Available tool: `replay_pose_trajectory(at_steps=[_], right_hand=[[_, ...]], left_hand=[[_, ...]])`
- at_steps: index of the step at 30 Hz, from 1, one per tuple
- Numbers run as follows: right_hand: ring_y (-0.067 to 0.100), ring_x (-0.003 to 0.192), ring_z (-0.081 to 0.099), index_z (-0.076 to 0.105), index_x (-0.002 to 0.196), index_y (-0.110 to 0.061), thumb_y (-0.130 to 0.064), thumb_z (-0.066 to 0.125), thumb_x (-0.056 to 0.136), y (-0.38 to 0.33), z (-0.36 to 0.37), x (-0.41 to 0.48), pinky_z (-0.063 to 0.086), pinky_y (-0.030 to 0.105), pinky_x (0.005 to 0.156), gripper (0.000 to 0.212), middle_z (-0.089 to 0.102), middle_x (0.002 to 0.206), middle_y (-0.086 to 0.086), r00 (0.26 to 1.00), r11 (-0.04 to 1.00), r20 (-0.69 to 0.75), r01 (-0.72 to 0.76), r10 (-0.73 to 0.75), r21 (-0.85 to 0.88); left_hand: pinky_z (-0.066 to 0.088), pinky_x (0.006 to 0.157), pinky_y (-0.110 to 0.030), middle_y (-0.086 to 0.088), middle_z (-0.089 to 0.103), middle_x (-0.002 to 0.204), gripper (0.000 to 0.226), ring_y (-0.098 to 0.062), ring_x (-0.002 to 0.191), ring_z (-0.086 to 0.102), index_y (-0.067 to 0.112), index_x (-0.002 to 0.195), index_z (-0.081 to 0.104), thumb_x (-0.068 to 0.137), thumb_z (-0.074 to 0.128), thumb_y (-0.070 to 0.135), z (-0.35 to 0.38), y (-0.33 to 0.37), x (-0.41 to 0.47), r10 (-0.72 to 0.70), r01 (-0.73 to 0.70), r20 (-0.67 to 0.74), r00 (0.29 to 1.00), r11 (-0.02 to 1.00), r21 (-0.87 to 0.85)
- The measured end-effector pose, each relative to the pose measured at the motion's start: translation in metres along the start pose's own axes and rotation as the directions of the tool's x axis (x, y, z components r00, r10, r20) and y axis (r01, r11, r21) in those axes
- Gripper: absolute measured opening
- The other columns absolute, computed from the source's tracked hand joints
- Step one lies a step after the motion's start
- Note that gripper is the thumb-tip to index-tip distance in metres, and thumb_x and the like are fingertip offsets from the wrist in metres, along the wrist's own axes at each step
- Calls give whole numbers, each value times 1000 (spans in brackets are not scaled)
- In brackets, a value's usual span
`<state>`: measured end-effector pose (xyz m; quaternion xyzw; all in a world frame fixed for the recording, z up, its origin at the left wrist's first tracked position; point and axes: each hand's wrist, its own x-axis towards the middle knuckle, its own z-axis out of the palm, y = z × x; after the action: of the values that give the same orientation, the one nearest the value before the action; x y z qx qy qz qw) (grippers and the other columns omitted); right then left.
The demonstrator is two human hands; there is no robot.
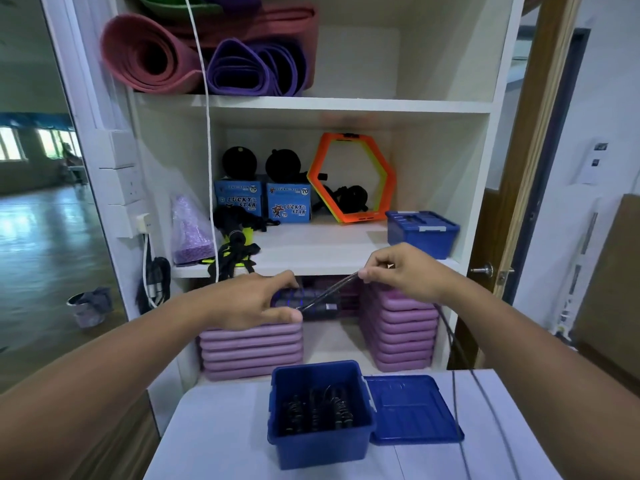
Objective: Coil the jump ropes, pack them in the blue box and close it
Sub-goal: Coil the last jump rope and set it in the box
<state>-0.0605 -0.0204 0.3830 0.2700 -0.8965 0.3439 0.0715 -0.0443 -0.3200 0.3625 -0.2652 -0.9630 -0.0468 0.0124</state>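
Looking through the head camera, I face a tall white shelf unit (311, 105) and, lower in the view, the white worktop (214, 427). Close to the far edge of the worktop, about midway along it, stands the blue box (322, 445). It is open, with dark coiled ropes (317, 412) already lying inside. The lid (412, 410) lies flat just beside the box, toward the right edge of the worktop.

Both hands are raised above the box. The left hand (249, 303) is curled around what I judge to be the dark handles (294, 297) of a jump rope. The right hand (401, 271) pinches the rope (329, 289) between thumb and fingertips, so a short stretch runs tight between the two hands. The loose part (456, 403) hangs behind the right forearm and passes over the right side of the worktop, next to the lid.

I judge the step in hand to be the coiling of this rope. To do it well, I would hold the handles firmly in the left hand and bring each turn back at the same size. Light tension should stop the turns from twisting. The hanging part may catch the lid corner, so I would draw it in slowly.
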Motion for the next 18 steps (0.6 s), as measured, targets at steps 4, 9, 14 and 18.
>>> replay_pose_trajectory(at_steps=[4, 9, 14, 18], right_hand=[[5, 78, 65, 77, 85, -17, -36, 72, 86, -5, -1, 4, 49, 18, 73, 20, 74, 80, -7, 999, 997, -36, 41, -38, 63], [11, 73, 63, 77, 84, -13, -29, 74, 86, 3, 9, 4, 50, 22, 69, 16, 73, 81, 4, 996, 970, -86, 47, -27, 237], [16, 73, 60, 72, 89, -7, 7, 58, 92, 12, 36, -6, 50, 25, 66, 20, 70, 84, 12, 998, 886, -54, -4, 33, 463], [9, 46, 43, 66, 85, -9, -18, 52, 101, 25, 63, -12, 33, 16, 44, 23, 58, 62, -2, 994, 856, -14, -83, 104, 511]], left_hand=[[46, 73, -35, -2, 62, 82, 59, -14, 76, 55, 40, 125, 39, 82, 49, 78, 2, 20, -8, 89, -89, 19, 996, 996, 13], [49, 81, -36, 7, 64, 100, 56, -12, 86, 58, 42, 125, 38, 81, 56, 73, -1, 40, -14, 185, -195, -75, 980, 969, -152], [47, 101, -35, 3, 61, 130, 57, -13, 118, 60, 34, 137, 39, 90, 66, 50, -3, 46, -17, 183, -222, -126, 975, 794, -566], [47, 74, -11, 2, 62, 112, 53, 4, 76, 63, 21, 140, 37, 95, 64, 16, -5, 52, -16, 121, -173, -123, 985, 660, -731]])
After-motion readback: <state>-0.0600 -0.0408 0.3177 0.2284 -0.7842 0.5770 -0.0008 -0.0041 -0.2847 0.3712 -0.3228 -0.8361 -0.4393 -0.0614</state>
